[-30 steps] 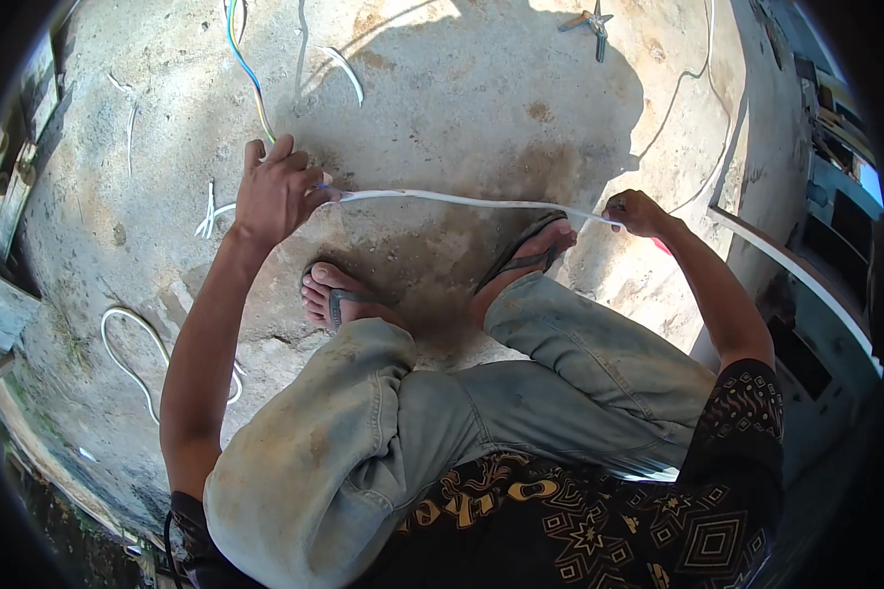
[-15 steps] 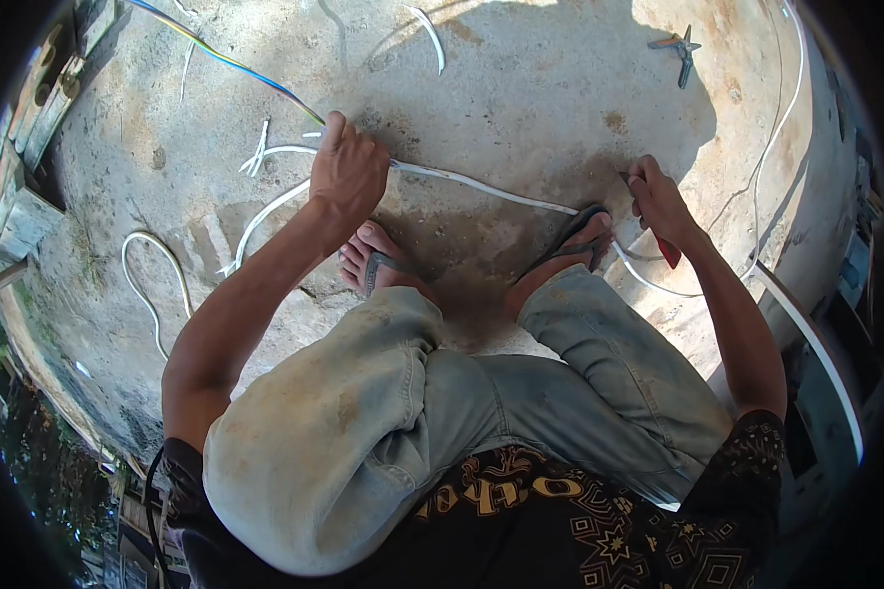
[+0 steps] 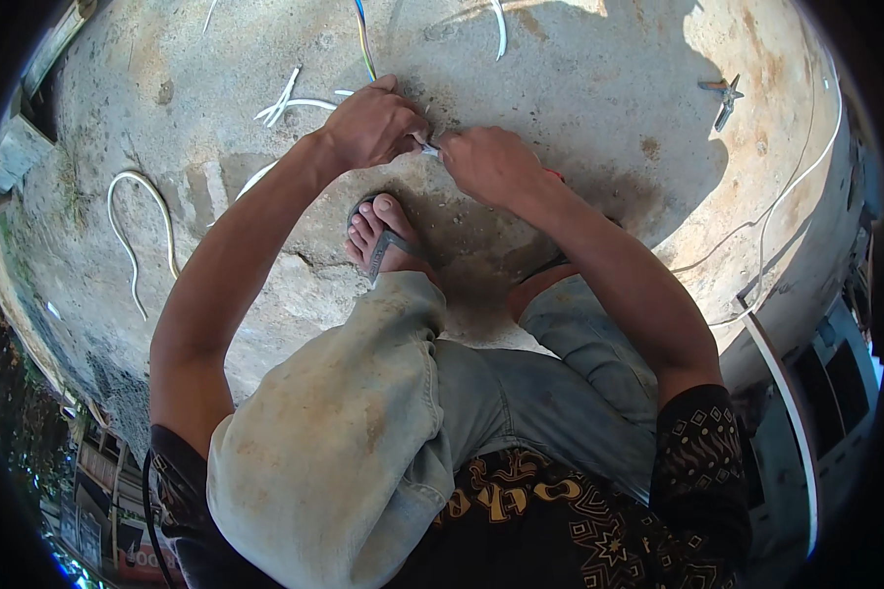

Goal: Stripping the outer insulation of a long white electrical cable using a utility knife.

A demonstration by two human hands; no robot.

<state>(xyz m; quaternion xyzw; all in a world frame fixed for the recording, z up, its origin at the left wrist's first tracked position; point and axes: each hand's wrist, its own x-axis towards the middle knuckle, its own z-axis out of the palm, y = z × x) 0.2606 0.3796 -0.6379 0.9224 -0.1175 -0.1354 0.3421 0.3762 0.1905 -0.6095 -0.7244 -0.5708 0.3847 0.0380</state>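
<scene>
My left hand (image 3: 375,126) is closed round a white cable (image 3: 429,150), a short bit of which shows between my hands. Coloured inner wires (image 3: 365,44), blue and yellow among them, run up from behind that hand. Close beside it, my right hand (image 3: 491,165) is shut on a red-handled tool (image 3: 555,175). Only a bit of red shows past the hand, so its exact kind is hidden. The right fingers meet the cable near the left fingertips. A white strip (image 3: 314,103) curves out left of my left hand.
Split white strips (image 3: 280,103) lie on the concrete floor (image 3: 580,88) at left, and another white strip (image 3: 501,29) lies at the top. A looped white cable (image 3: 118,221) is farther left. Dark pliers (image 3: 725,101) lie at right. My sandalled left foot (image 3: 383,231) is below my hands.
My right hand has moved left with the red-handled tool and now meets the cable beside my left hand. My left hand has shifted slightly right and up. The view has turned slightly.
</scene>
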